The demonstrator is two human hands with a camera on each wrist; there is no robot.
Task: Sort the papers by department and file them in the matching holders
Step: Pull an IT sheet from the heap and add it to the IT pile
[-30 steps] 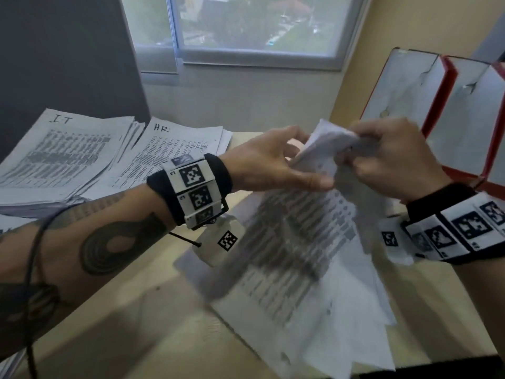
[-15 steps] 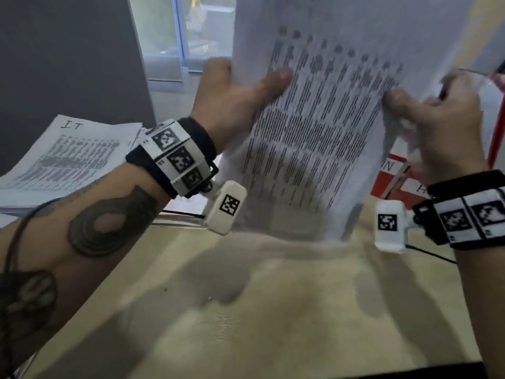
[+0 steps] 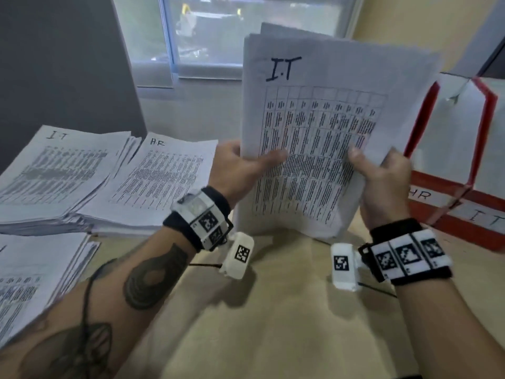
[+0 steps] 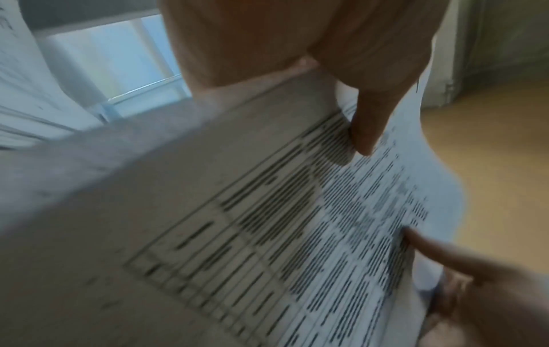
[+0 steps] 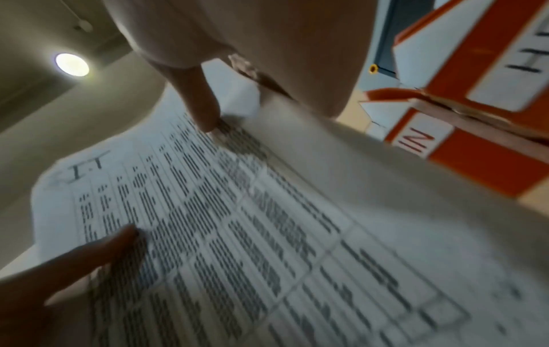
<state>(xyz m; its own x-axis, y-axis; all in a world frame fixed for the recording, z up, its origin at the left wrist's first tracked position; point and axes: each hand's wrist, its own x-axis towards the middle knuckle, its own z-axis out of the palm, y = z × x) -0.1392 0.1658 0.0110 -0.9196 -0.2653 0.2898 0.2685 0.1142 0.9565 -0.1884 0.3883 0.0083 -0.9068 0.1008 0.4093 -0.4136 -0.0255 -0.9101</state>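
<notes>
I hold a stack of printed sheets [image 3: 322, 127] upright above the table, its top page marked "I.T". My left hand [image 3: 240, 165] grips its left edge, thumb across the print. My right hand [image 3: 382, 173] grips the right edge, thumb on the front. The wrist views show the same sheets [image 4: 297, 223] [image 5: 208, 223] with a thumb pressed on each side. Red and white file holders stand at the right, one labelled HR [image 3: 420, 194] and one labelled IT [image 3: 486, 217].
On the left of the table lie an I.T pile [image 3: 54, 170], an H.R pile [image 3: 158, 181] and a third pile [image 3: 35, 272] near the front edge. A window [image 3: 246, 31] is behind. Bare tabletop [image 3: 287, 310] shows in front of me.
The sheets were lifted off the table, raised close to my face, and have now come down a little and stand squared up, with the I.T heading readable.
</notes>
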